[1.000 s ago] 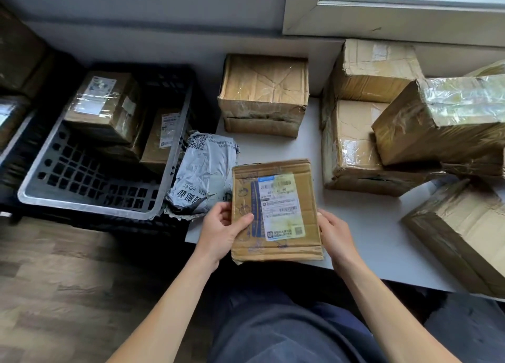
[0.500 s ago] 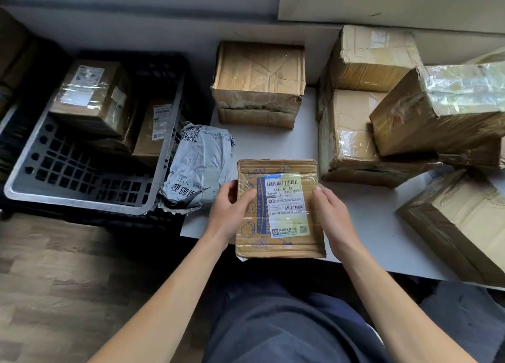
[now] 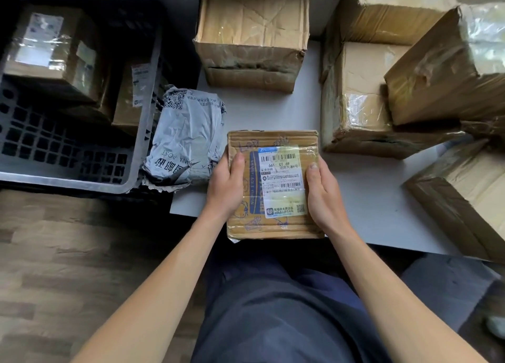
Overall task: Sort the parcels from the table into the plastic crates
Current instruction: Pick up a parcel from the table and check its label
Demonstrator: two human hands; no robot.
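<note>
The small labelled parcel (image 3: 273, 187) lies label up at the near edge of the surface (image 3: 369, 198), just beside the grey mail bag (image 3: 185, 138). The left hand (image 3: 225, 190) and right hand (image 3: 325, 198) grasp its side edges, fingers (image 3: 237, 168) wrapped round it and thumbs on top. Best to read the label first, then lift the parcel level, carry it left over the bag and lower it onto the bare bottom of the grey crate (image 3: 82, 181) rather than drop it.

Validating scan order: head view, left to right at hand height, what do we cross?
crate → grey mailer → left hand → labelled box → right hand → table → taped box at the right edge.
</note>
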